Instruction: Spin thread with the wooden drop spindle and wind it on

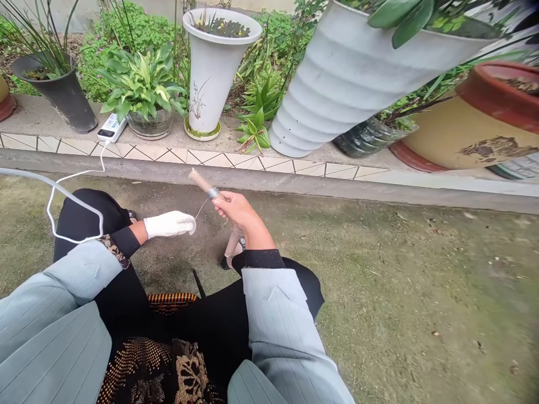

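Note:
My right hand (pixel 234 209), bare, grips a pale wooden stick (pixel 199 179) whose far end tilts up to the left. Around the stick, just past my fingertips, is a coil of thin silvery wire (pixel 213 193). A single strand runs taut from this coil down to my left hand (pixel 172 224). That hand wears a white glove and is closed on the strand near its fingertips. Both hands are above the ground in front of my knees, a short gap apart.
A tiled ledge (pixel 227 159) crosses ahead, bearing a white pot (pixel 206 78), a large ribbed white planter (pixel 337 78), a dark pot (pixel 67 98) and a brown-yellow pot (pixel 467 126). A white power bank (pixel 112 129) there connects to a white cable (pixel 86 174) looping beside my left arm.

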Demonstrator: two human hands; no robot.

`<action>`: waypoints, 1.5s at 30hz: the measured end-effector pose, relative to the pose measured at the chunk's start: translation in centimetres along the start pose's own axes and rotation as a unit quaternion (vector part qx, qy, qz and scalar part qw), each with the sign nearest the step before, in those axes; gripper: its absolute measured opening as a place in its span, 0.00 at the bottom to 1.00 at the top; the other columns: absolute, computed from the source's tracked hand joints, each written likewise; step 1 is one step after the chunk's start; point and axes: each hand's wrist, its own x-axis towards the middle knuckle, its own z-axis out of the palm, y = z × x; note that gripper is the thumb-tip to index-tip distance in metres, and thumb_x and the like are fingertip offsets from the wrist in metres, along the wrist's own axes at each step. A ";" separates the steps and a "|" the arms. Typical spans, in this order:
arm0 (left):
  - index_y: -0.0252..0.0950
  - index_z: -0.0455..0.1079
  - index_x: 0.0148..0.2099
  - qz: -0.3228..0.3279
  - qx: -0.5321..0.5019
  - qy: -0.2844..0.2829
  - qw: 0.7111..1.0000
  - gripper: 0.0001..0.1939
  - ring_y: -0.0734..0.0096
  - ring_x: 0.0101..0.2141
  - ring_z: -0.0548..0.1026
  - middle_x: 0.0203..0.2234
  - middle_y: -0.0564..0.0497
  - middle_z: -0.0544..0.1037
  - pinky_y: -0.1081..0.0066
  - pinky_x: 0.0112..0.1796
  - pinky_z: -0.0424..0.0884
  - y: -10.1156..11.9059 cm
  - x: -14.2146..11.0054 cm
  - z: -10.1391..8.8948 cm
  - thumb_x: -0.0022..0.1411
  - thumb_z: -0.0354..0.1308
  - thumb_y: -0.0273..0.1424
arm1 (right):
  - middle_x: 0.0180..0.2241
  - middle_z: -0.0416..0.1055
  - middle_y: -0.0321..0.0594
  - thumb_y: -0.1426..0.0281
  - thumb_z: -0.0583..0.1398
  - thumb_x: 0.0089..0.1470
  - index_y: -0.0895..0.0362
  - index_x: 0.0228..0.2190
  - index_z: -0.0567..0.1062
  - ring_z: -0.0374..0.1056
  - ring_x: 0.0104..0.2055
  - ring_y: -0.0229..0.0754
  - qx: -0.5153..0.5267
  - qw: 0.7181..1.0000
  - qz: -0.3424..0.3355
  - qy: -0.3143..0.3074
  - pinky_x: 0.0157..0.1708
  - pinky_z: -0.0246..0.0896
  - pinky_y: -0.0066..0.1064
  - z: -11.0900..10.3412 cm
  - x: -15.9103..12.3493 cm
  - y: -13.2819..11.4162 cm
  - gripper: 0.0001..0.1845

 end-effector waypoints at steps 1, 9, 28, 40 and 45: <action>0.31 0.70 0.36 0.001 0.007 -0.004 1.000 0.22 0.79 0.19 0.62 0.21 0.53 0.68 0.78 0.21 0.59 0.3 -0.1 -0.1 0.64 0.49 0.47 | 0.23 0.66 0.35 0.61 0.62 0.48 0.58 0.32 0.72 0.59 0.23 0.34 -0.071 0.997 0.015 0.027 0.24 0.54 0.26 0.1 0.3 0.2 0.13; 0.31 0.70 0.32 0.020 0.094 0.070 0.993 0.16 0.76 0.25 0.65 0.25 0.53 0.71 0.77 0.29 0.62 1.6 -0.9 -2.8 0.62 0.52 0.40 | 0.23 0.69 0.35 0.66 0.64 0.45 0.57 0.31 0.76 0.62 0.24 0.34 -0.260 0.894 0.092 -0.353 0.26 0.55 0.27 1.1 -0.6 -0.2 0.10; 0.28 0.73 0.34 0.035 -0.108 -0.038 0.993 0.21 0.78 0.22 0.61 0.26 0.47 0.72 0.76 0.24 0.59 3.0 -1.5 -2.7 0.59 0.56 0.45 | 0.23 0.67 0.34 0.64 0.61 0.49 0.58 0.33 0.72 0.60 0.22 0.33 -0.103 0.986 0.073 0.110 0.22 0.55 0.25 -0.6 1.7 2.1 0.11; 0.31 0.67 0.31 0.032 -0.016 0.174 0.984 0.16 0.79 0.21 0.59 0.20 0.54 0.65 0.77 0.24 0.57 1.1 -0.8 -3.9 0.62 0.52 0.39 | 0.22 0.68 0.32 0.64 0.65 0.42 0.58 0.31 0.76 0.60 0.22 0.32 -0.190 0.882 0.065 -0.426 0.23 0.55 0.25 1.5 -1.1 -0.4 0.12; 0.31 0.68 0.31 0.004 -0.057 0.123 0.991 0.17 0.80 0.20 0.59 0.21 0.53 0.67 0.77 0.22 0.56 0.9 0.0 -2.4 0.60 0.54 0.41 | 0.25 0.66 0.32 0.63 0.63 0.45 0.59 0.37 0.73 0.59 0.24 0.32 0.024 0.974 -0.087 -0.208 0.26 0.57 0.25 0.4 -1.5 -1.7 0.16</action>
